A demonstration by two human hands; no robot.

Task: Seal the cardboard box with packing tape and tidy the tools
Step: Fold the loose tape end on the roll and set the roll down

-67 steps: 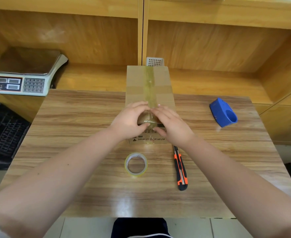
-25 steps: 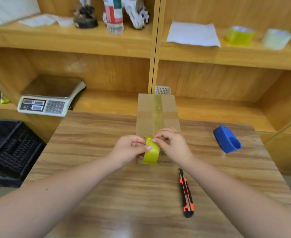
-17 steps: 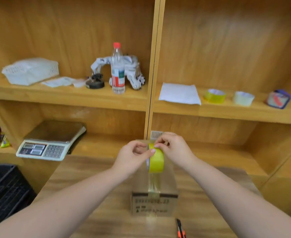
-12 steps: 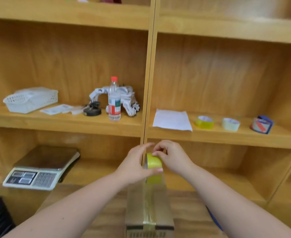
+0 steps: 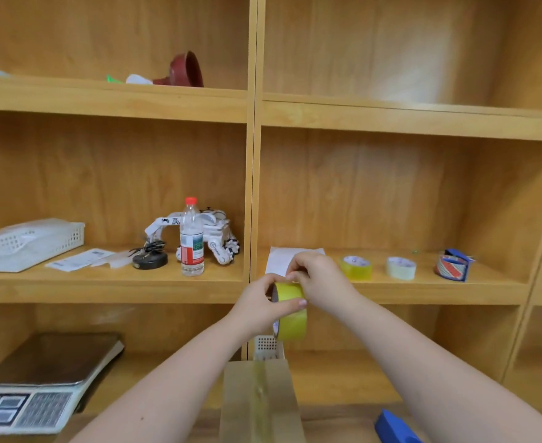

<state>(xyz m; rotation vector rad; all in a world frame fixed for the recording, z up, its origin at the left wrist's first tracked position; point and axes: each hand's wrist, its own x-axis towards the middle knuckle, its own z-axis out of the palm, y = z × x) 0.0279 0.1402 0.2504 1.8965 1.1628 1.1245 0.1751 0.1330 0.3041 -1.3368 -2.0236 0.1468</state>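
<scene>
A yellow roll of packing tape [image 5: 291, 321] is held upright in the air in front of the middle shelf. My left hand [image 5: 261, 306] grips it from the left with the thumb across its face. My right hand [image 5: 319, 278] pinches its top edge from the right. Below, the cardboard box [image 5: 260, 401] lies on the table, with a strip of clear tape running along its top seam. A blue tape dispenser [image 5: 394, 426] shows at the bottom right. The utility knife is out of view.
On the middle shelf to the right stand a yellow tape roll [image 5: 356, 266], a pale tape roll [image 5: 400, 267] and a blue dispenser [image 5: 453, 264], beside white paper [image 5: 277, 260]. Left bay: water bottle [image 5: 192, 241], toy robot [image 5: 212, 231], white basket [image 5: 29, 243]. A scale [image 5: 39, 385] sits lower left.
Both hands took the tape roll off the table and raised it from above the box up toward the middle shelf. My view tilted upward from the table to the shelves.
</scene>
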